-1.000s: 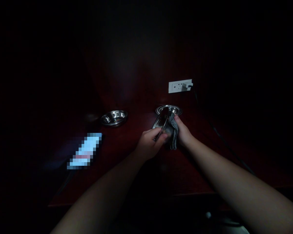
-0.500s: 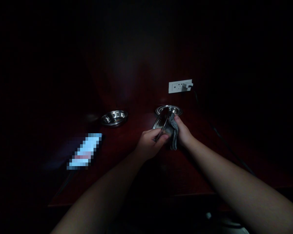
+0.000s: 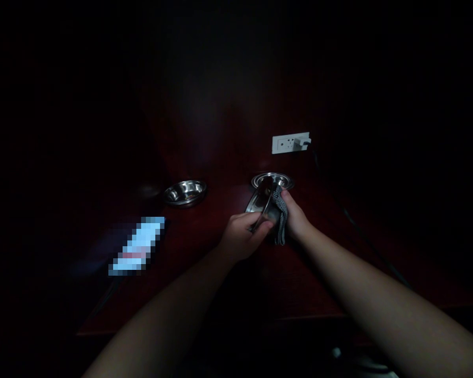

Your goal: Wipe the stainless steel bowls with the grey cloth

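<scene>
My left hand (image 3: 244,234) is closed on the near rim of a shiny metal bowl (image 3: 274,212), which is tilted on its side. A grey knitted-looking cloth (image 3: 279,210) lies against the bowl's right side, pinched in my right hand (image 3: 295,212); most of those fingers are hidden behind the cloth. Just beyond, a round metal dish (image 3: 260,178) with a ringed rim rests on the dark red table (image 3: 220,283). Another metal bowl (image 3: 186,193) stands upright to the left, apart from both hands.
A lit phone-like screen (image 3: 139,247), pixelated, lies at the left of the table. On the back wall is a white socket (image 3: 286,143) with a white plug (image 3: 302,142) in it. A dark cable (image 3: 362,239) runs down the right side. The surroundings are very dark.
The view has shifted very slightly, so everything sits a little lower. Both hands keep their hold on the bowl and cloth, with barely any movement.
</scene>
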A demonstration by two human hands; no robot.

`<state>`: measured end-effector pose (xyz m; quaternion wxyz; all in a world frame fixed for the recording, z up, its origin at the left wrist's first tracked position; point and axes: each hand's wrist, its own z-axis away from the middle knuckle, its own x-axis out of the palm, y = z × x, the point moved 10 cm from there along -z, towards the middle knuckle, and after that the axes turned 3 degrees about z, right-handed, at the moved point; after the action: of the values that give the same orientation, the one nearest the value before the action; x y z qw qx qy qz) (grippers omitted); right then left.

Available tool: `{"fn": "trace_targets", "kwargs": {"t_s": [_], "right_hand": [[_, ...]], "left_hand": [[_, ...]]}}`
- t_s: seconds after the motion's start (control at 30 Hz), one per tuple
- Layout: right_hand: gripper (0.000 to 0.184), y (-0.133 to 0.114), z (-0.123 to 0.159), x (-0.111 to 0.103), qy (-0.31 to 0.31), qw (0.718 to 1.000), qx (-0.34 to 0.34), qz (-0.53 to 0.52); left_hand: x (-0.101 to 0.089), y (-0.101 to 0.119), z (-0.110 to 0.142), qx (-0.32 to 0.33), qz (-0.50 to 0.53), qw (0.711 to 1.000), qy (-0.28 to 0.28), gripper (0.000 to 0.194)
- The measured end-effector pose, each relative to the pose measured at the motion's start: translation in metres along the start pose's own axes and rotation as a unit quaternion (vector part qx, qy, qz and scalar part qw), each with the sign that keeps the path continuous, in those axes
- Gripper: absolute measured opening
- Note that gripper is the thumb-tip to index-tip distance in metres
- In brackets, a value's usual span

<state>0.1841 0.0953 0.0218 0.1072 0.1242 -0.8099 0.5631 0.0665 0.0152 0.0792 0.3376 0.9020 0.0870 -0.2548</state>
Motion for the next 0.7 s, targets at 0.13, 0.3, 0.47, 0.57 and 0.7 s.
{"fn": "trace_targets", "kwargs": {"t_s": [0.13,0.3,0.47,0.57,0.7], "right_hand": [[0.046,-0.0012,0.0001,-0.0019,0.010,1.000,-0.003,0.006],[0.046,0.0026,-0.0002,-0.0029,0.012,1.000,0.013,-0.004],[0.050,0.0064,-0.0002,-0.0043,0.018,0.999,0.033,0.022],[0.049,0.0038,0.0002,-0.0055,0.028,0.999,0.030,0.036],[0.045,-0.0011,0.0012,-0.0043,0.032,0.999,0.019,0.038]], "left_hand": [[-0.0016,0.0003,0.0007,-0.003,0.019,1.000,0.008,0.026],[-0.0030,-0.0010,0.0011,-0.014,0.033,0.999,0.016,0.026],[-0.0050,-0.0012,0.0013,-0.025,0.053,0.998,0.028,0.026],[-0.0057,-0.0017,0.0011,-0.029,0.064,0.997,0.032,0.026],[-0.0059,-0.0013,0.0009,-0.027,0.074,0.996,0.028,0.027]]}}
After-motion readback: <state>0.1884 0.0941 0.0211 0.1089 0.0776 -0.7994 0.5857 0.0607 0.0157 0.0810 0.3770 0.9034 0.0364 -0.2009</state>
